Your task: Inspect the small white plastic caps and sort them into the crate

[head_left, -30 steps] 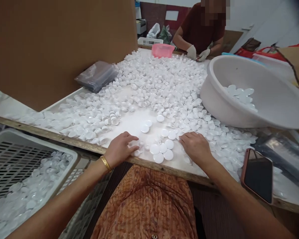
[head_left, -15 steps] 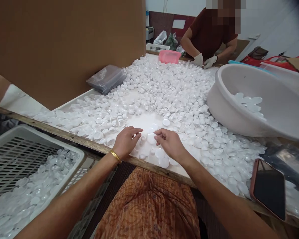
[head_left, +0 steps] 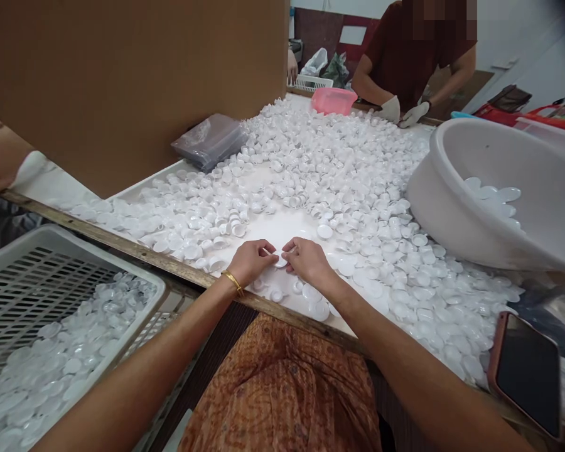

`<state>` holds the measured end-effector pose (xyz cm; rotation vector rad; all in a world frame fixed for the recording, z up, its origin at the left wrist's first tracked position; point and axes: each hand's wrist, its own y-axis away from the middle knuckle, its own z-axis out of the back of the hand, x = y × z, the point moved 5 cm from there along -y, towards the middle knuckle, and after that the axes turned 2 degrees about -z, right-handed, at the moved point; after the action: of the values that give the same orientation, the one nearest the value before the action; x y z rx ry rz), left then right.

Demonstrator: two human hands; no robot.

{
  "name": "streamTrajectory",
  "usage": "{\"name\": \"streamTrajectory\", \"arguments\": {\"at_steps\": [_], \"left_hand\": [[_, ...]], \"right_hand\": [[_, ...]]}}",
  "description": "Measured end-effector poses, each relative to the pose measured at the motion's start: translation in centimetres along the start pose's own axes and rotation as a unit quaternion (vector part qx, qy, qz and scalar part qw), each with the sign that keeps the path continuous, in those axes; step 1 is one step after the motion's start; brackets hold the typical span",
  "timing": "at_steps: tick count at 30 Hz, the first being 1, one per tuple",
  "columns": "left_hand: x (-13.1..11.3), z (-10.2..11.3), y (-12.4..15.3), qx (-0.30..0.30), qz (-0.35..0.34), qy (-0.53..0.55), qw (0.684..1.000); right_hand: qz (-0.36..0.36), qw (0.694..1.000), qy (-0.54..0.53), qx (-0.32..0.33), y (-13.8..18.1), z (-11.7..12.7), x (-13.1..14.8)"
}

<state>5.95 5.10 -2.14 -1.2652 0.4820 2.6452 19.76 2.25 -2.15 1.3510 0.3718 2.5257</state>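
Between my hands, just above the table near its front edge, is a small round white plastic cap [head_left: 280, 260]. The fingertips of my left hand [head_left: 254, 260] pinch its left side. My right hand [head_left: 306, 258] pinches it from the right, thumb and fingers closed. My fingers hide part of the cap. Below my hands lie several loose white discs [head_left: 316, 304] and a few small ring-like white pieces [head_left: 276, 294]. A wide heap of similar white caps [head_left: 348, 169] spreads over the table behind and to the right.
A crate [head_left: 157, 295] of white pieces stands low at left. At right are a big tilted tub [head_left: 452, 232] and a phone [head_left: 527, 370]. A brown board [head_left: 136, 81] rises at left, with plastic bags [head_left: 210, 141] beside it. A gloved co-worker [head_left: 405, 69] works across, near a pink basket [head_left: 333, 100].
My hands have come together, and the left hand now grips the cap that the right one held. The view has shifted slightly, and another person's hand shows beyond the board.
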Motion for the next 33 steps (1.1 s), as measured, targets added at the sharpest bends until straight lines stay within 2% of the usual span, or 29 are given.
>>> {"name": "streamTrajectory", "arguments": {"at_steps": [6,14,19,24,27,30,33], "left_hand": [[-0.3,-0.5,-0.9,0.071,0.021,0.016,0.997],[-1.0,-0.9,-1.0,0.200,0.146,0.080,0.965],[-0.7,-1.4,-1.0,0.222,0.154,0.122,0.955],[-0.2,-1.8,-0.8,0.209,0.129,0.128,0.961],[-0.3,-1.8,-1.3,0.174,0.111,0.119,0.971],[-0.8,-1.0,-2.2,0.104,0.087,0.067,0.989],[-2.2,0.5,-1.7,-0.005,0.033,-0.060,0.998]], "right_hand": [[0.018,0.999,0.031,0.014,-0.1,-0.2,0.4],[-0.092,0.984,-0.114,0.100,-0.7,-1.1,-0.2],[-0.112,0.976,-0.144,0.117,-0.9,-1.0,-0.5],[-0.100,0.972,-0.166,0.135,-1.4,-1.5,-0.8],[-0.087,0.981,-0.127,0.121,-1.2,-0.9,-0.2],[-0.013,1.000,-0.012,0.025,-0.1,1.7,1.0],[0.104,0.989,0.086,-0.058,2.6,4.6,1.5]]}}
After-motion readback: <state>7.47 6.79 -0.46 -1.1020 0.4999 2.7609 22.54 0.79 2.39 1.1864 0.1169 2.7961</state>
